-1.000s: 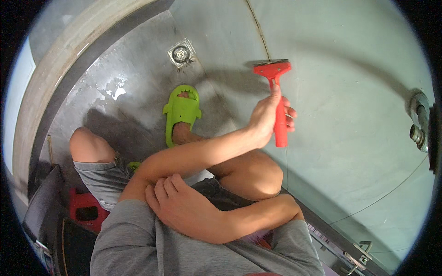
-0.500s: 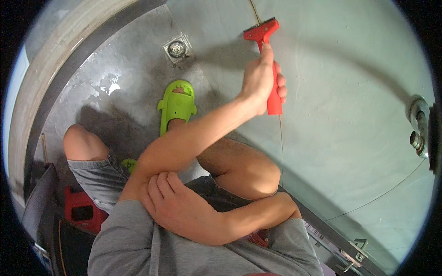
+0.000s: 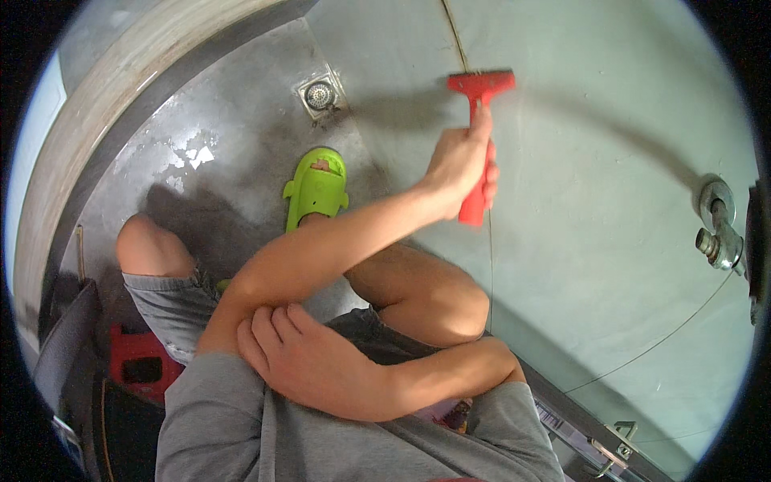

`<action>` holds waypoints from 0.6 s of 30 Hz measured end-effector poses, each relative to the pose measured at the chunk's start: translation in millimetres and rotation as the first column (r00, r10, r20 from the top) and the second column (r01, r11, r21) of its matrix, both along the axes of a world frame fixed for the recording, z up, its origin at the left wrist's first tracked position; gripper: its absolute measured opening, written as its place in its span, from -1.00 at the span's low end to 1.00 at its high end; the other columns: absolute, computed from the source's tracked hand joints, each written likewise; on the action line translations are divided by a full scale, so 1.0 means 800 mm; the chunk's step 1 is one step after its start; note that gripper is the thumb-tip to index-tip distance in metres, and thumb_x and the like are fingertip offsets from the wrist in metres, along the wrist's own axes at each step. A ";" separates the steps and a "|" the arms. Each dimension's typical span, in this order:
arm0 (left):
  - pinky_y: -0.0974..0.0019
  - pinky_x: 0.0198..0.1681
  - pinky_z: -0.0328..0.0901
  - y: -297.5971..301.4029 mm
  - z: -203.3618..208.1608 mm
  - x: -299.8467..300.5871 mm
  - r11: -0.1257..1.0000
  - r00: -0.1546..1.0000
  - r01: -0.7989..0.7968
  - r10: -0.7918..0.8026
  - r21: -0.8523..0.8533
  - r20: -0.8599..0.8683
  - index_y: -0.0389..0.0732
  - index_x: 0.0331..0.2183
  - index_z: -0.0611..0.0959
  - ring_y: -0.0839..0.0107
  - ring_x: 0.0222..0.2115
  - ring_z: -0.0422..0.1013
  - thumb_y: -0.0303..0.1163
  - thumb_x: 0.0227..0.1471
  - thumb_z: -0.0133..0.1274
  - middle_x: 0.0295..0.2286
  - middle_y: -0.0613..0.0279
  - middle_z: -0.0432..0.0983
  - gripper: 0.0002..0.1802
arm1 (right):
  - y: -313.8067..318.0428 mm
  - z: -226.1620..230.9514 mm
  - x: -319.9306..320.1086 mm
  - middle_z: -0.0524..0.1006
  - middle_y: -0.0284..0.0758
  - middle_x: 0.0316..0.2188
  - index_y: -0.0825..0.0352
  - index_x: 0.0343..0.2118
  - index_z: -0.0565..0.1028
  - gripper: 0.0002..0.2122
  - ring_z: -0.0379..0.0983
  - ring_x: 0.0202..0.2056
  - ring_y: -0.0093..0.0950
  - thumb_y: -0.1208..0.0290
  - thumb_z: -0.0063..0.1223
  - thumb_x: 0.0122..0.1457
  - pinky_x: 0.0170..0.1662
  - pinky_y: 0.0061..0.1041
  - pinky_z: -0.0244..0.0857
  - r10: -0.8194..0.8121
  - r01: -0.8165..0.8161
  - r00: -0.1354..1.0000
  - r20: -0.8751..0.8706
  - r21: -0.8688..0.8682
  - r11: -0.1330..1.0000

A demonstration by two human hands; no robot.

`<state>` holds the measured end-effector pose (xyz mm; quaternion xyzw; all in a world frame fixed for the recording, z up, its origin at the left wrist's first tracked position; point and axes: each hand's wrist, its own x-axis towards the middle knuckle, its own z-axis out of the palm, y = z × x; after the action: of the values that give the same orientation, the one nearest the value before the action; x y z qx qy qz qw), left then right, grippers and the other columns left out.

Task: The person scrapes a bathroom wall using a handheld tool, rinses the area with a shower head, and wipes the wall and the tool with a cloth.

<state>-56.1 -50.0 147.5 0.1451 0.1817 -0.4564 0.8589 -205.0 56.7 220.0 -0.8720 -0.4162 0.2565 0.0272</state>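
My left hand (image 3: 462,167) is wrapped round the red handle of a scraper (image 3: 480,83), thumb laid along the handle toward the head. The scraper's wide head is against the pale green wall (image 3: 586,241), at the lower end of a dark, brownish seam (image 3: 454,34). My right arm crosses in front of my body. Its hand (image 3: 309,361) rests against my left arm near the elbow, fingers a little bent and apart, holding no object; the thumb is hidden.
A square floor drain (image 3: 320,95) lies beyond my foot in a lime-green slipper (image 3: 317,189). White flakes (image 3: 201,156) are on the wet grey floor. A metal pipe fitting (image 3: 723,229) juts from the right wall. A red plastic object (image 3: 144,357) stands at lower left, a metal latch (image 3: 618,450) at lower right.
The scraper head has come nearer along the seam and slightly right, and its blade edge has turned more level. My right hand stays at my left arm. The whole view has shifted a little.
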 end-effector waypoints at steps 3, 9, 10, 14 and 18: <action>0.23 -0.69 0.18 0.014 -0.023 0.056 0.969 0.977 -0.212 0.214 0.123 0.002 -0.10 -0.49 0.34 0.46 -0.80 0.16 0.30 0.15 -0.25 -0.73 0.37 0.23 -0.38 | 0.002 0.004 0.010 0.50 -0.12 -0.25 0.45 -0.07 0.43 -0.60 0.41 -0.20 -0.30 0.30 -0.14 0.08 -0.13 -0.38 0.24 0.005 -0.005 1.000 0.021 -0.006 1.000; 0.25 -0.69 0.18 0.022 -0.011 0.040 0.987 0.995 -0.092 0.095 0.128 -0.014 -0.09 -0.49 0.35 0.47 -0.80 0.17 0.29 0.16 -0.26 -0.72 0.40 0.25 -0.39 | 0.004 -0.001 0.003 0.45 -0.11 -0.21 0.48 -0.05 0.40 -0.58 0.41 -0.24 -0.36 0.33 -0.12 0.06 -0.15 -0.48 0.26 -0.009 0.007 0.998 0.056 0.029 1.000; 0.22 -0.70 0.22 0.024 -0.022 0.061 0.981 0.988 -0.149 0.151 0.125 -0.006 -0.13 -0.53 0.34 0.43 -0.79 0.19 0.27 0.17 -0.27 -0.72 0.34 0.25 -0.37 | 0.006 0.006 0.010 0.45 -0.11 -0.21 0.48 -0.05 0.41 -0.58 0.41 -0.25 -0.36 0.33 -0.12 0.05 -0.15 -0.48 0.26 -0.020 0.019 0.998 0.067 0.015 1.000; 0.17 -0.72 0.24 0.020 -0.021 0.022 0.996 0.999 -0.019 0.015 0.081 0.048 -0.17 -0.56 0.31 0.37 -0.79 0.23 0.27 0.17 -0.28 -0.73 0.28 0.25 -0.34 | 0.008 -0.013 -0.002 0.44 -0.11 -0.19 0.49 -0.03 0.39 -0.57 0.41 -0.27 -0.36 0.34 -0.12 0.05 -0.16 -0.48 0.26 -0.027 0.024 0.999 0.032 0.101 0.995; 0.20 -0.73 0.23 0.032 -0.043 0.061 0.977 0.987 -0.157 0.152 0.147 0.049 -0.17 -0.56 0.31 0.38 -0.80 0.24 0.24 0.19 -0.27 -0.73 0.28 0.26 -0.36 | 0.011 -0.005 0.009 0.44 -0.12 -0.20 0.50 0.00 0.37 -0.53 0.40 -0.28 -0.38 0.33 -0.12 0.04 -0.17 -0.49 0.26 0.003 -0.005 0.999 0.045 0.039 0.999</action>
<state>-7.5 -24.7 113.0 0.2032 0.2103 -0.3704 0.8816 -198.1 65.4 216.0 -0.8760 -0.4233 0.2287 0.0344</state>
